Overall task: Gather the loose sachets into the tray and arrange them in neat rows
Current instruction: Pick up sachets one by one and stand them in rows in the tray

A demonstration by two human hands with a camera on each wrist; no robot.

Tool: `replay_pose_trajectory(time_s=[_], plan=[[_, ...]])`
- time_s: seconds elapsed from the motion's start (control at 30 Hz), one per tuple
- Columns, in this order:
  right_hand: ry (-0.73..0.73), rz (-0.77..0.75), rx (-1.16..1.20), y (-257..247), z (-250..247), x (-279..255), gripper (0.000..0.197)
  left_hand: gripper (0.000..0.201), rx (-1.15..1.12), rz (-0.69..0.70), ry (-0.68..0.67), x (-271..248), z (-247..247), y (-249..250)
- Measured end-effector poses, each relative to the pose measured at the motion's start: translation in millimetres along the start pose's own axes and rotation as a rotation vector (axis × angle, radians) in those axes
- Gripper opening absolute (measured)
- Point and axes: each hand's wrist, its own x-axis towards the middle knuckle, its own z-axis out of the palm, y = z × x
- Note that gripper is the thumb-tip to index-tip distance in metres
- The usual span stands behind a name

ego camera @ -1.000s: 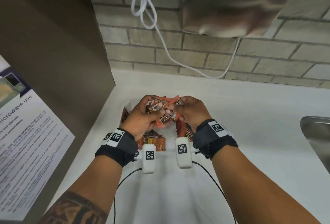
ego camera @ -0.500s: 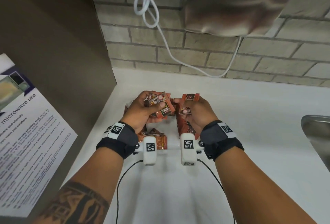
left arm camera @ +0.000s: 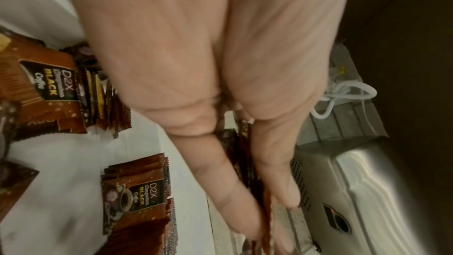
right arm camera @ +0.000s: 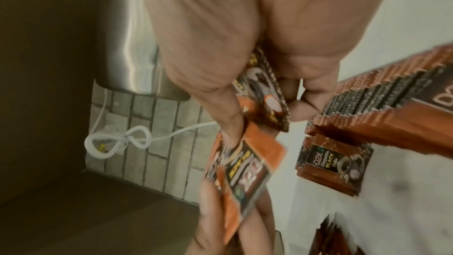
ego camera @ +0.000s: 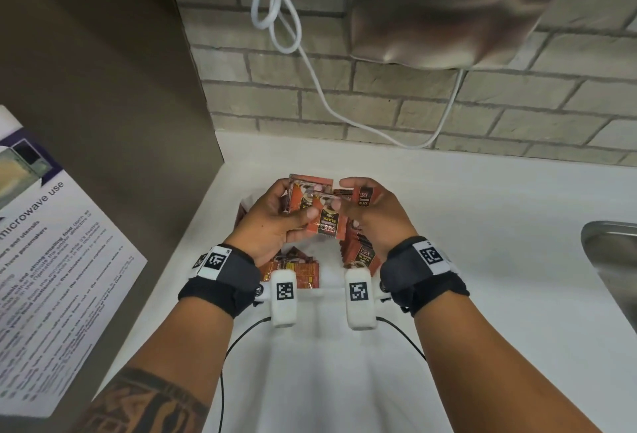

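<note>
Both hands are raised together above the white tray point(ego camera: 331, 289), which sits on the white counter point(ego camera: 482, 260) near the left wall panel. The left hand point(ego camera: 272, 225) is closed around a small stack of orange coffee sachets point(ego camera: 312, 205), thumb pressed across the front of the top packet and fingers curled behind; the left wrist view shows the packets edge-on, sandwiched between thumb and fingers point(left arm camera: 215, 172). The right hand point(ego camera: 375, 222) is also narrowly closed, pinching another sachet point(ego camera: 366, 195) at its far side, with the packet's dark label facing up; the right wrist view shows its fingers point(right arm camera: 301, 110) curled tightly and a packet point(right arm camera: 264, 88) tucked in the palm, while its thumb meets the stack held by the other hand point(right arm camera: 242, 170). The two hands touch or nearly touch at the packets. Below them in the tray, more sachets stand in rows: one row on the right point(ego camera: 360, 250) under the right hand, seen in the right wrist view as a long packed line point(right arm camera: 392, 92), and a smaller group on the near left point(ego camera: 293, 265). A steel hand dryer point(ego camera: 455, 8) hangs on the brick wall beyond, with a white cable point(ego camera: 275, 15) looped beside it.
</note>
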Motion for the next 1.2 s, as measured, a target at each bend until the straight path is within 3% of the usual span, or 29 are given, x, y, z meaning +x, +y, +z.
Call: replay_pose_trajectory(time_s=[0.13, 0.37, 0.63, 0.8, 0.93, 1.07, 1.2], plan=[[0.109, 0.013, 0.115, 8.7, -0.9, -0.6, 0.035, 0.066, 0.01, 0.008, -0.014, -0.7, 0.2, 0.3], [0.253, 0.043, 0.243, 12.4, -4.6, -0.5, 0.035, 0.051, 0.013, 0.02, -0.002, -3.1, 0.6, -4.0], [0.268, 0.049, 0.303, 14.7, 5.7, -5.4, 0.059, 0.045, 0.044, 0.01, 0.023, -7.0, 9.4, -10.3], [0.149, 0.059, 0.27, 16.5, 11.9, -7.4, 0.063, 0.036, 0.145, 0.028, 0.113, -4.7, 8.1, -7.3], [0.019, 0.046, 0.044, 18.6, 17.1, -11.3, 0.063, 0.032, 0.302, 0.088, 0.172, 0.5, 0.8, -4.3], [-0.132, 0.115, -0.298, 13.2, 16.2, -11.7, 0.047, 0.032, 0.482, 0.149, 0.128, 3.4, -3.5, 1.5], [-0.375, 0.212, -0.402, 4.0, 15.0, -10.9, 0.031, 0.032, 0.539, 0.152, 0.033, 3.5, 2.3, 6.1]])
